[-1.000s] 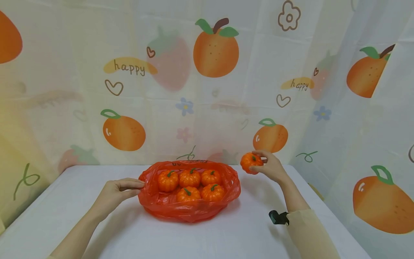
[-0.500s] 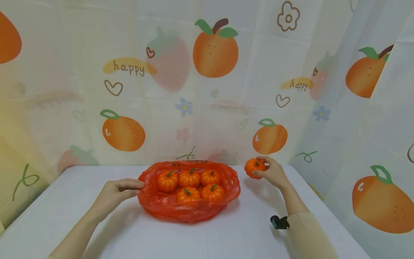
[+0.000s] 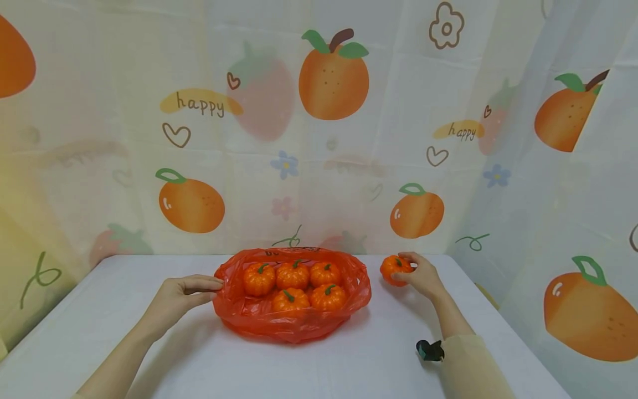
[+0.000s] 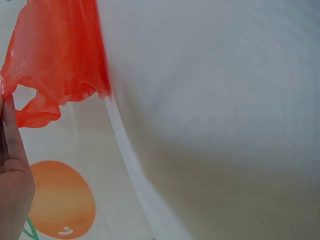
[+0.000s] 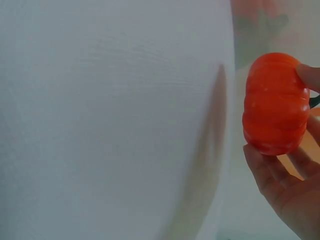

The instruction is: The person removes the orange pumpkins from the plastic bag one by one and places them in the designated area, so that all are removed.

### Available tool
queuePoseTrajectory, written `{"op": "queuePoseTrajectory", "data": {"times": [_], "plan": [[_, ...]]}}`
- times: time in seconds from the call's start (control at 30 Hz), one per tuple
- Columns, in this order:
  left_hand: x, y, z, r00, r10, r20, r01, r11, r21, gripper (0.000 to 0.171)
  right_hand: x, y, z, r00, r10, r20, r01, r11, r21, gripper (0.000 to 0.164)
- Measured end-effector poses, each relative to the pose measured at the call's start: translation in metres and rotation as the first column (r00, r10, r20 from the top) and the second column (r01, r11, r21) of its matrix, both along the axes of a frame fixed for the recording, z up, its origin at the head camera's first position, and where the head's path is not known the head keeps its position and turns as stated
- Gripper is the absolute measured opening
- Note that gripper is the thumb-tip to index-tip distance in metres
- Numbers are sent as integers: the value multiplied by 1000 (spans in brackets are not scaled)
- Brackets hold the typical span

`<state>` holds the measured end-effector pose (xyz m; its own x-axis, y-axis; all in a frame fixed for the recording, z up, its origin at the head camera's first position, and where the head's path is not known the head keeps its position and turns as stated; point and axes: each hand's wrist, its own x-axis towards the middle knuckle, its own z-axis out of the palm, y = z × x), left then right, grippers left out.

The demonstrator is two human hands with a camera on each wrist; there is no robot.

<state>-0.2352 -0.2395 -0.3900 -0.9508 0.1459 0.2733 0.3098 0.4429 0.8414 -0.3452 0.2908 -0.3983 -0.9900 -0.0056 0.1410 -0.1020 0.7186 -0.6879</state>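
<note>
My right hand [image 3: 422, 276] grips a small orange toy pumpkin [image 3: 394, 271] with a green stem, to the right of the bag. In the right wrist view the thumb and fingers hold opposite sides of that pumpkin [image 5: 276, 105]. It looks low over the table; whether it touches is hard to tell. A red plastic bag [image 3: 294, 327] stands with its mouth spread wide, and several similar pumpkins [image 3: 292, 274] sit inside it in two rows. At the bag's left rim my left hand [image 3: 179, 299] pinches the plastic between thumb and fingers. The left wrist view shows the fingertips at the red film [image 4: 55, 55].
A white cloth covers the table [image 3: 319, 371]. Behind and beside it hangs a pale curtain [image 3: 349, 155] printed with fruit. A dark wrist device [image 3: 430, 350] sits by the right sleeve [image 3: 471, 366].
My right hand has moved down and slightly right with the pumpkin, away from the bag and closer to the table. The left hand and the bag stay put.
</note>
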Motion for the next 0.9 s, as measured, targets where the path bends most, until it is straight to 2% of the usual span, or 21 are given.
{"op": "queuePoseTrajectory", "data": {"times": [0.27, 0.9], "plan": [[1, 0, 1, 1000, -4, 6, 4, 1000, 2, 27, 0, 2, -8, 1000, -9, 10, 9, 1000, -4, 63], [0, 0, 0, 1000, 2, 20, -2, 1000, -7, 28, 3, -7, -14, 997, -7, 83, 7, 1000, 1, 64]]}}
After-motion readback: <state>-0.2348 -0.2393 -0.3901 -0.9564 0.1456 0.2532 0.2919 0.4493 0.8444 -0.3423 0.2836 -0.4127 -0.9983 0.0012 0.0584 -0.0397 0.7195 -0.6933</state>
